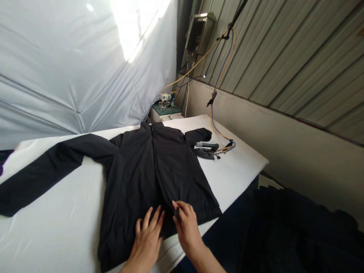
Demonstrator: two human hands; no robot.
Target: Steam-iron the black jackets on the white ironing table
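A black jacket [136, 170] lies spread on a white-covered table [57, 212], its collar toward the far edge and one sleeve stretched out to the left. Down its middle runs a front opening, parted near the bottom hem. My left hand [149, 235] rests on the jacket just left of that opening, fingers spread. Close beside it, my right hand [186, 223] is closed on the jacket's front edge near the hem, with a small dark piece showing between thumb and fingers.
An iron [207, 150] sits by the jacket's right sleeve, its yellow and blue hoses [216, 127] hanging from above. Behind the table is a small machine [165, 101]. Dark cloth [298, 227] is piled at the lower right. A pale sheet [71, 68] hangs at the left.
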